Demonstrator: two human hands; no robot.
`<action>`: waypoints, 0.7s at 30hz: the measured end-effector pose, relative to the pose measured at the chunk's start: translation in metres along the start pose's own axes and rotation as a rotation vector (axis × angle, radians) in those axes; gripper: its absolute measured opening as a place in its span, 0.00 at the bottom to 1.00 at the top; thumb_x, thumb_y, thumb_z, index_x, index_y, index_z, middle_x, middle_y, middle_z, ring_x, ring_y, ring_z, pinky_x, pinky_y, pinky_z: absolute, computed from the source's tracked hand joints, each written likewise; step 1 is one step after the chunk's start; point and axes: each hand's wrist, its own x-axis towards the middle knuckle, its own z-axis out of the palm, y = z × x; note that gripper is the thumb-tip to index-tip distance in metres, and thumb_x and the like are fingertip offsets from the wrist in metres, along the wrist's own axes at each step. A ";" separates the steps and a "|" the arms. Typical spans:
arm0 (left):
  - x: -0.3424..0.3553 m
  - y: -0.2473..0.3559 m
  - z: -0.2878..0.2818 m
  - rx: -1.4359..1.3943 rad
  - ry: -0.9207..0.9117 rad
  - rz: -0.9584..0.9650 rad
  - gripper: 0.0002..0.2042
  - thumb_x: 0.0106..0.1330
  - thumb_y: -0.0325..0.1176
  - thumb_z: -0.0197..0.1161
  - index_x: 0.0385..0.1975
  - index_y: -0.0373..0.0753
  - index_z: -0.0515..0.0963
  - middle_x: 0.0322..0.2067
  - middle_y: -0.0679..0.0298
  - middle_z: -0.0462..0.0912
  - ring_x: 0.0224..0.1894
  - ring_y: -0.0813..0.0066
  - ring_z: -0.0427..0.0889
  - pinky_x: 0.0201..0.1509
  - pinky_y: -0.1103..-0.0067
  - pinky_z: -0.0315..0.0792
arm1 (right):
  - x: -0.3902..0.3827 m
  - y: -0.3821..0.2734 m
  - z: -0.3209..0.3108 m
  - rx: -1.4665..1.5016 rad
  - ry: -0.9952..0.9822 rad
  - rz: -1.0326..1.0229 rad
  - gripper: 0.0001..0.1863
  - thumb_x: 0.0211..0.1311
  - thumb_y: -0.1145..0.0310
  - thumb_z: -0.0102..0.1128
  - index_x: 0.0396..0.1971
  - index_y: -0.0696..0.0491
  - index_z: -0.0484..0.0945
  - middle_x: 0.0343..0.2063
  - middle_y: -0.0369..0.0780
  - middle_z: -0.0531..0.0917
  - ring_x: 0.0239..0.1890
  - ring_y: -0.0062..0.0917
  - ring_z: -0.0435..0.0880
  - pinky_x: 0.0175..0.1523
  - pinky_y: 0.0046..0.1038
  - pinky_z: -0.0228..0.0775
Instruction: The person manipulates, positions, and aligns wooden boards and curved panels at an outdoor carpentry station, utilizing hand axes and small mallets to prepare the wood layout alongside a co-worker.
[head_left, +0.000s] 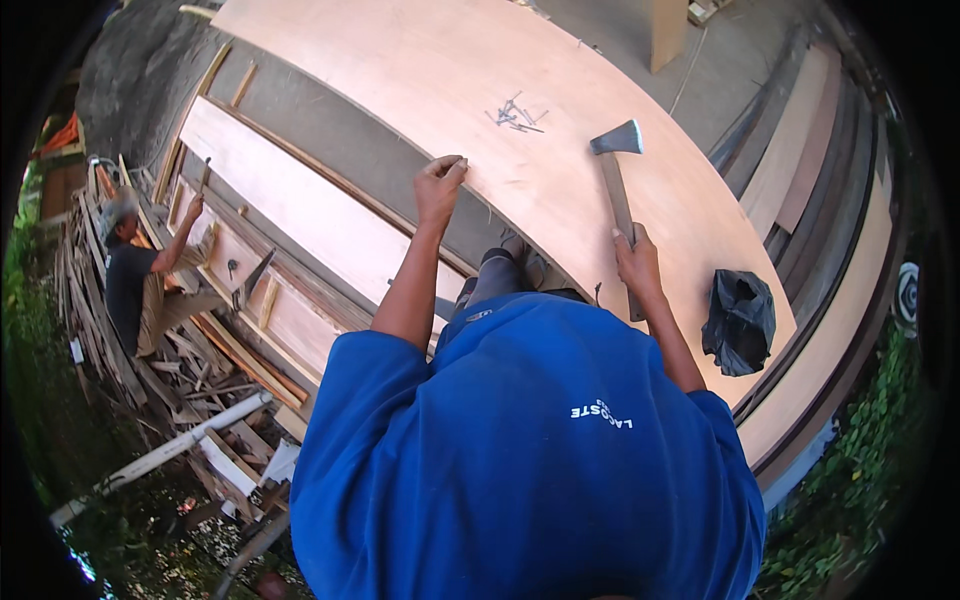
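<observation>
The person's right hand [637, 262] grasps an axe [614, 188] by its wooden handle; the axe head points away from the body, over a broad wooden sheet [400, 75], its blade to the right. The left hand [440, 190] is clenched at the sheet's near edge, fingers curled in; whether anything is pinched there cannot be told. Beyond it, a small pile of nails [516, 113] lies on the sheet, left of the axe head. A crumpled black bag [740, 325] sits right of the right hand. Far left, a co-worker [130, 275] holds up a hammer [205, 175].
</observation>
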 end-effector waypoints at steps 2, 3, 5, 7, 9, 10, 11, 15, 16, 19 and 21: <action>0.000 -0.002 -0.001 0.114 0.012 0.056 0.12 0.65 0.32 0.71 0.40 0.27 0.87 0.28 0.67 0.85 0.31 0.84 0.79 0.36 0.84 0.73 | -0.005 -0.015 0.002 -0.027 -0.026 -0.064 0.20 0.74 0.56 0.57 0.47 0.60 0.75 0.21 0.51 0.81 0.25 0.41 0.84 0.33 0.43 0.72; 0.000 -0.003 -0.001 0.108 0.026 0.055 0.12 0.65 0.32 0.71 0.40 0.27 0.87 0.28 0.67 0.85 0.31 0.84 0.79 0.36 0.84 0.73 | -0.007 -0.024 0.004 -0.043 -0.044 -0.118 0.19 0.74 0.55 0.57 0.47 0.59 0.74 0.21 0.52 0.81 0.25 0.44 0.84 0.33 0.44 0.71; 0.000 -0.008 -0.003 0.156 0.012 0.124 0.12 0.64 0.32 0.71 0.40 0.28 0.87 0.28 0.65 0.87 0.31 0.82 0.81 0.38 0.82 0.75 | -0.011 -0.050 0.005 -0.105 -0.077 -0.178 0.19 0.74 0.55 0.57 0.47 0.59 0.74 0.22 0.53 0.81 0.26 0.47 0.84 0.33 0.45 0.71; 0.001 -0.009 -0.002 0.168 0.014 0.149 0.12 0.64 0.32 0.71 0.40 0.28 0.87 0.29 0.64 0.88 0.32 0.81 0.82 0.39 0.82 0.76 | -0.016 -0.078 0.005 -0.164 -0.103 -0.237 0.19 0.74 0.55 0.58 0.48 0.58 0.74 0.22 0.54 0.81 0.26 0.49 0.83 0.34 0.45 0.71; -0.001 -0.011 -0.005 0.186 0.015 0.171 0.12 0.64 0.32 0.71 0.40 0.29 0.87 0.29 0.63 0.88 0.32 0.81 0.83 0.40 0.81 0.77 | -0.022 -0.103 0.007 -0.166 -0.139 -0.374 0.19 0.74 0.56 0.58 0.49 0.57 0.73 0.23 0.55 0.82 0.28 0.52 0.83 0.34 0.46 0.71; -0.001 -0.011 -0.004 0.185 0.006 0.166 0.11 0.64 0.31 0.70 0.39 0.29 0.87 0.30 0.62 0.89 0.33 0.80 0.84 0.41 0.81 0.78 | -0.025 -0.115 0.007 -0.161 -0.137 -0.411 0.18 0.74 0.57 0.58 0.51 0.56 0.72 0.23 0.54 0.82 0.27 0.51 0.83 0.34 0.47 0.71; -0.002 -0.010 -0.004 0.184 0.001 0.161 0.10 0.64 0.31 0.70 0.39 0.30 0.87 0.31 0.61 0.89 0.34 0.79 0.85 0.41 0.80 0.78 | -0.026 -0.126 0.008 -0.164 -0.141 -0.415 0.18 0.74 0.57 0.58 0.51 0.56 0.72 0.23 0.54 0.82 0.27 0.51 0.83 0.34 0.47 0.71; -0.008 -0.011 -0.004 0.227 -0.006 0.253 0.09 0.64 0.30 0.69 0.38 0.30 0.87 0.33 0.59 0.89 0.35 0.78 0.85 0.41 0.80 0.78 | -0.027 -0.149 0.018 -0.237 -0.116 -0.544 0.17 0.74 0.58 0.58 0.53 0.54 0.71 0.25 0.52 0.83 0.29 0.52 0.84 0.35 0.49 0.72; -0.009 -0.011 -0.002 0.228 -0.017 0.281 0.09 0.66 0.29 0.69 0.39 0.29 0.86 0.34 0.60 0.89 0.36 0.79 0.85 0.41 0.81 0.77 | -0.022 -0.146 0.024 -0.299 -0.092 -0.597 0.17 0.74 0.58 0.57 0.52 0.54 0.71 0.26 0.52 0.84 0.29 0.52 0.84 0.35 0.49 0.73; -0.011 -0.011 0.002 0.266 -0.016 0.321 0.09 0.67 0.29 0.68 0.39 0.29 0.85 0.36 0.60 0.88 0.38 0.78 0.85 0.43 0.80 0.77 | -0.009 -0.134 0.031 -0.431 -0.122 -0.622 0.16 0.74 0.58 0.55 0.49 0.54 0.71 0.31 0.53 0.85 0.32 0.52 0.84 0.37 0.51 0.75; -0.015 -0.012 0.008 0.300 -0.006 0.335 0.08 0.66 0.28 0.68 0.38 0.29 0.85 0.37 0.59 0.88 0.39 0.76 0.85 0.44 0.79 0.77 | 0.000 -0.126 0.031 -0.640 -0.299 -0.431 0.15 0.75 0.58 0.54 0.48 0.55 0.71 0.32 0.54 0.85 0.35 0.53 0.84 0.40 0.52 0.75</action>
